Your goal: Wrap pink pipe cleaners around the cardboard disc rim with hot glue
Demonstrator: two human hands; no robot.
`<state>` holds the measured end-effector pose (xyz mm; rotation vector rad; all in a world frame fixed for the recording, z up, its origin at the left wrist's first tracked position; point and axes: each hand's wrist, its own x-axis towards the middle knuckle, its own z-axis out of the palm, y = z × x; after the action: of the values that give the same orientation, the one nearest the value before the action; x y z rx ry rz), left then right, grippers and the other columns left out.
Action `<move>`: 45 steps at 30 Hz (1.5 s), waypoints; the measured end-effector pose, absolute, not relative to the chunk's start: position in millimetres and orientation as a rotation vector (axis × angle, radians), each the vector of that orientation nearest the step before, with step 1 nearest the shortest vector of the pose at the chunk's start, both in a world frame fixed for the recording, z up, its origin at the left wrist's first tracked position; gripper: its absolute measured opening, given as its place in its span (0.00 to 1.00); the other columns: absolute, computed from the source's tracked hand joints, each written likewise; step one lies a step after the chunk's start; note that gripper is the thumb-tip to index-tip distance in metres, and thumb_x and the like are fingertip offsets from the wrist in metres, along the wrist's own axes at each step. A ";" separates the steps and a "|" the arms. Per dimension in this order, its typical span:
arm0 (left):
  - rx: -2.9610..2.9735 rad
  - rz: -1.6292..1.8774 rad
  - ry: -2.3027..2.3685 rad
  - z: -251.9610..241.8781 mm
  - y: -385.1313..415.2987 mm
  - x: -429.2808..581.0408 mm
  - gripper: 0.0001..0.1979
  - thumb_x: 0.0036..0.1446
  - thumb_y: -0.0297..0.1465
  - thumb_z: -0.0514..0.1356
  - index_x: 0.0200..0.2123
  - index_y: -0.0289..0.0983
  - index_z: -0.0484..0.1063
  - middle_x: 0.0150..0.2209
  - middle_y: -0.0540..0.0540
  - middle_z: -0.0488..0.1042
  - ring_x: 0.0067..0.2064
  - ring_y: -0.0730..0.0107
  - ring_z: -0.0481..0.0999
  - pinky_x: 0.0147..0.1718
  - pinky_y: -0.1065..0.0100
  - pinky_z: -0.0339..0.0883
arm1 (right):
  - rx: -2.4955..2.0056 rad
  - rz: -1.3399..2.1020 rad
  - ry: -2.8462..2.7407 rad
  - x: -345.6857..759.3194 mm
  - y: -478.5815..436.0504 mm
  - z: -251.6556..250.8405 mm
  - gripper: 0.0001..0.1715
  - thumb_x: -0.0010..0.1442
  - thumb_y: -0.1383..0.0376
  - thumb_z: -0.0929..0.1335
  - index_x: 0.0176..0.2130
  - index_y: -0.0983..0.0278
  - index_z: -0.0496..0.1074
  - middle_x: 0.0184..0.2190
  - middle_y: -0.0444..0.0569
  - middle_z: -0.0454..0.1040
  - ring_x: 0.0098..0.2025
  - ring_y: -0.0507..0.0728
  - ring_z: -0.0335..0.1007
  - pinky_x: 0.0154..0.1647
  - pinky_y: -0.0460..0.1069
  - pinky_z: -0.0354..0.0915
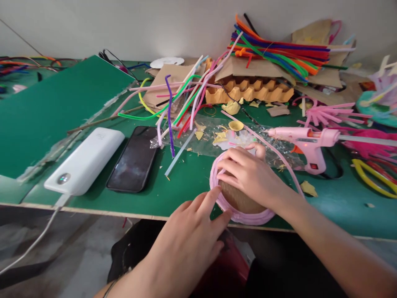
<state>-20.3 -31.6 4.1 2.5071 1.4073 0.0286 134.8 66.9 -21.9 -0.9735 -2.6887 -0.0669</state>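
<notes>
A round brown cardboard disc [237, 197] lies at the table's front edge, its rim wrapped in pink pipe cleaner [252, 218]. My left hand [194, 229] grips the near left part of this rim between thumb and fingers. Over the far left side curl the fingers of my right hand [248, 171], pressing on the pink rim and covering part of the disc. A loose pink pipe cleaner [273, 151] runs past my right hand and goes behind the wrist. The pink glue gun [312, 145] lies to the right with a glue stick in its back.
A white power bank [85, 161] with a cable and a black phone [134, 159] lie left. Loose pipe cleaners [186, 95], an egg carton [251, 92] and a colourful bundle of pipe cleaners [279, 49] are behind. Yellow-handled scissors [374, 178] lie right. Scraps litter the table.
</notes>
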 end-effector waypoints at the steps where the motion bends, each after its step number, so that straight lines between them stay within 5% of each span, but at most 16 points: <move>1: 2.504 0.022 1.395 3.7 -30.7 -20.2 0.20 0.50 0.27 0.57 0.49 0.42 0.65 0.59 0.42 0.57 0.53 0.62 0.66 0.44 0.63 0.68 | -0.985 -0.077 -2.684 134.6 66.7 -21.7 0.11 0.60 0.67 0.61 0.29 0.63 0.70 0.30 0.44 0.71 0.35 0.52 0.65 0.44 0.52 0.43; 19: 2.506 0.024 1.394 0.4 -30.0 -18.8 0.20 0.51 0.29 0.58 0.50 0.43 0.64 0.59 0.42 0.57 0.54 0.61 0.65 0.45 0.62 0.68 | -0.864 -0.210 -2.868 140.7 76.0 -19.1 0.15 0.61 0.73 0.58 0.35 0.65 0.71 0.33 0.48 0.72 0.38 0.54 0.64 0.47 0.53 0.49; 45: 2.439 0.024 1.351 -0.6 -25.2 -17.7 0.18 0.51 0.30 0.58 0.48 0.41 0.66 0.56 0.42 0.61 0.51 0.60 0.68 0.44 0.60 0.68 | -0.969 -0.373 -2.756 128.5 71.4 -18.9 0.14 0.58 0.72 0.61 0.23 0.65 0.68 0.23 0.45 0.67 0.30 0.53 0.61 0.37 0.49 0.53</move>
<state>-17.7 -25.2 -0.6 2.4387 1.3505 0.0243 128.5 71.4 -18.9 -0.9693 -2.7560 -0.3729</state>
